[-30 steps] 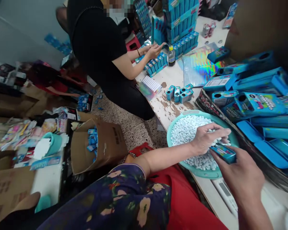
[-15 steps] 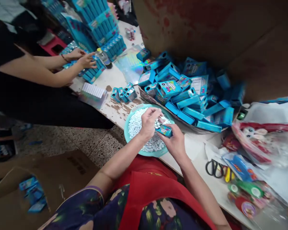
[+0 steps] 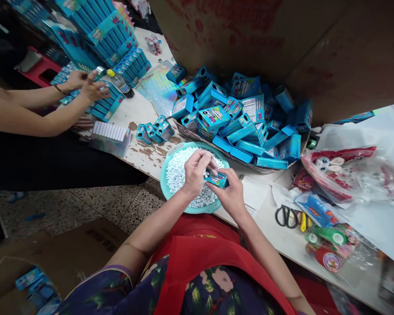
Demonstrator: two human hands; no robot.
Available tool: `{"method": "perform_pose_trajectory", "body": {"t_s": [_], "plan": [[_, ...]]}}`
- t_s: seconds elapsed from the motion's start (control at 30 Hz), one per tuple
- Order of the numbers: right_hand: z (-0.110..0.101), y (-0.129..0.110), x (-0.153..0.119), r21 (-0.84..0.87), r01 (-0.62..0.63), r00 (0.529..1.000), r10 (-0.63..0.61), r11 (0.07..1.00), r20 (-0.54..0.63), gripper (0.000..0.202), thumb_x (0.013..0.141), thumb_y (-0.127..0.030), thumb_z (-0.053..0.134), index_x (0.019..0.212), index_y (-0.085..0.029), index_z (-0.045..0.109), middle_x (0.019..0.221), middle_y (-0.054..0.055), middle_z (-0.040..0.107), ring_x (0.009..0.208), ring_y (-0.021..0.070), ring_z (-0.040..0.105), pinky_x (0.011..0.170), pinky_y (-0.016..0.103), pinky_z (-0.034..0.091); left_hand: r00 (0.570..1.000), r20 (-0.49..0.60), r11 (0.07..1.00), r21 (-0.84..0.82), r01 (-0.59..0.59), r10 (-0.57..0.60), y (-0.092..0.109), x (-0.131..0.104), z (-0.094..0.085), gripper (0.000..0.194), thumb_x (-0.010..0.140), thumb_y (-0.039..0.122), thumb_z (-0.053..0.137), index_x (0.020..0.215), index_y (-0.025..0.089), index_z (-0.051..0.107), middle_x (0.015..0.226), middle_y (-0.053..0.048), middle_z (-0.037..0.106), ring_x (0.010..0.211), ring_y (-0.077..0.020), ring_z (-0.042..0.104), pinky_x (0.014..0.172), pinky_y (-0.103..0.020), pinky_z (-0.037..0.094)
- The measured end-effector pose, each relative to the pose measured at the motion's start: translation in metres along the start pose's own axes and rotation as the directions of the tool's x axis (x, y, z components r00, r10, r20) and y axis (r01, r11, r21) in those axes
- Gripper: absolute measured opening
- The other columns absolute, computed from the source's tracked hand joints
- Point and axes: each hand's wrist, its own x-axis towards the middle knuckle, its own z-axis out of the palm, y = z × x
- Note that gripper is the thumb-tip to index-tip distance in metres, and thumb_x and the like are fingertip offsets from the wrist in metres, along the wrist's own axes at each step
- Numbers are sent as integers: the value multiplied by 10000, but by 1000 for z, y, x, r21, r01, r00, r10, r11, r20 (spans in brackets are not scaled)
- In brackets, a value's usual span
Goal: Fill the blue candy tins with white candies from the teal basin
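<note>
Over a turquoise basin (image 3: pixel 164 183) of small white candies (image 3: pixel 177 170), my right hand (image 3: pixel 231 192) grips a small blue candy box (image 3: pixel 217 179), which lies tilted with its end toward my other hand. My left hand (image 3: pixel 195 173) is curled closed at that end of the box. A few white candies show between its fingers and the box; the rest of what it holds is hidden by the fingers.
Behind the basin, a cardboard tray holds a heap of blue boxes (image 3: pixel 216 116). Several small boxes (image 3: pixel 154 131) stand left of it. A co-worker's hands (image 3: pixel 92 89) are beside a bottle (image 3: pixel 120 83) and stacked displays. Scissors (image 3: pixel 286 217) and plastic bags (image 3: pixel 357 175) lie right.
The view has shifted, so the table contents sit further left. My left hand has closed in more over the box end. The co-worker's hands have risen a little over the blue boxes.
</note>
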Motion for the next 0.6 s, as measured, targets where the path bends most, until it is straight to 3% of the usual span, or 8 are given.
{"method": "perform_pose_trajectory", "body": {"t_s": [0.27, 0.37, 0.43, 0.5, 0.53, 0.6], "plan": [[-5, 2, -8, 26, -33, 999, 33, 999, -20, 340, 708, -340, 794, 1004, -248, 653, 986, 26, 625, 937, 201, 606, 855, 354, 484, 992, 58, 994, -23, -108, 109, 4, -9, -8, 272, 907, 439, 533, 852, 176, 579, 740, -15, 621, 580, -114, 599, 602, -266, 523], [-21, 10, -19, 6, -79, 990, 79, 997, -113, 363, 689, -346, 811, 1008, -246, 670, 1009, 30, 610, 953, 200, 601, 856, 352, 485, 967, 8, 944, 215, -251, 256, -3, 1, -27, 275, 952, 421, 437, 895, 191, 577, 809, -29, 625, 699, -146, 625, 708, -323, 540], [-32, 17, -27, -23, -121, 978, 115, 992, -174, 364, 691, -352, 809, 1009, -238, 674, 991, 31, 611, 931, 198, 602, 833, 349, 491, 938, 156, 766, 544, -343, 309, -19, 5, -42, 280, 956, 404, 426, 946, 187, 604, 930, -67, 650, 890, -188, 629, 853, -374, 513], [-40, 24, -34, -48, -157, 971, 145, 986, -188, 358, 698, -359, 801, 1008, -232, 676, 962, 29, 616, 896, 194, 605, 809, 346, 498, 895, 390, 456, 770, -445, 215, -42, 4, -54, 314, 943, 416, 453, 1034, 171, 628, 1115, -115, 643, 1119, -243, 561, 1003, -431, 425], [-43, 26, -37, -61, -170, 970, 157, 983, -185, 357, 698, -363, 799, 1007, -230, 676, 951, 27, 617, 882, 192, 606, 800, 344, 501, 872, 471, 308, 816, -489, 136, -54, 2, -59, 357, 934, 441, 466, 1099, 167, 623, 1209, -131, 613, 1206, -269, 506, 1054, -461, 369], [-44, 29, -41, -79, -192, 969, 176, 978, -176, 360, 699, -372, 795, 1006, -227, 675, 940, 27, 618, 865, 189, 606, 792, 344, 506, 845, 535, 81, 842, -534, 7, -74, -5, -64, 474, 908, 517, 480, 1222, 176, 581, 1337, -140, 537, 1292, -309, 418, 1090, -502, 293]]}}
